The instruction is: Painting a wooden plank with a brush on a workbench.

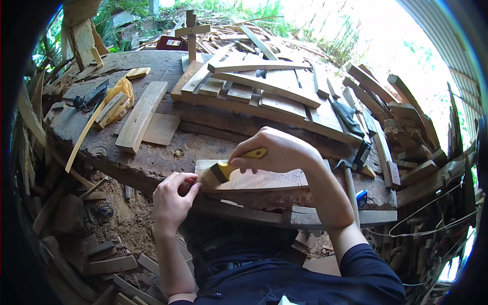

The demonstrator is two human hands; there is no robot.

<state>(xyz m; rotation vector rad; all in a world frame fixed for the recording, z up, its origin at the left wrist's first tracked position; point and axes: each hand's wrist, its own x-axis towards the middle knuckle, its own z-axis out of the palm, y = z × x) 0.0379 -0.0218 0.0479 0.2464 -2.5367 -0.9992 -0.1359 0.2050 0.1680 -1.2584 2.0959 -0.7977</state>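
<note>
My right hand (pixel 276 150) grips the yellow handle of a paintbrush (pixel 225 171), whose bristles point down and left at the near left end of a wooden board (pixel 263 180). Close beside the bristles, my left hand (pixel 177 194) has its thumb and forefinger brought together around a small reddish object (pixel 185 187), mostly hidden by the fingers. The board lies flat near the front edge of a rough, thick wooden workbench (pixel 152 164). Whether the bristles touch the board or the small object cannot be told.
Slats lie across a wooden frame (pixel 244 105) at the bench's back. A thick plank (pixel 143 116) and a yellow plastic bag (pixel 124 91) are on the left. At right are a hammer (pixel 349 183), a blue tape measure (pixel 361 198) and stacked offcuts (pixel 411 133). Scrap wood and sawdust cover the ground.
</note>
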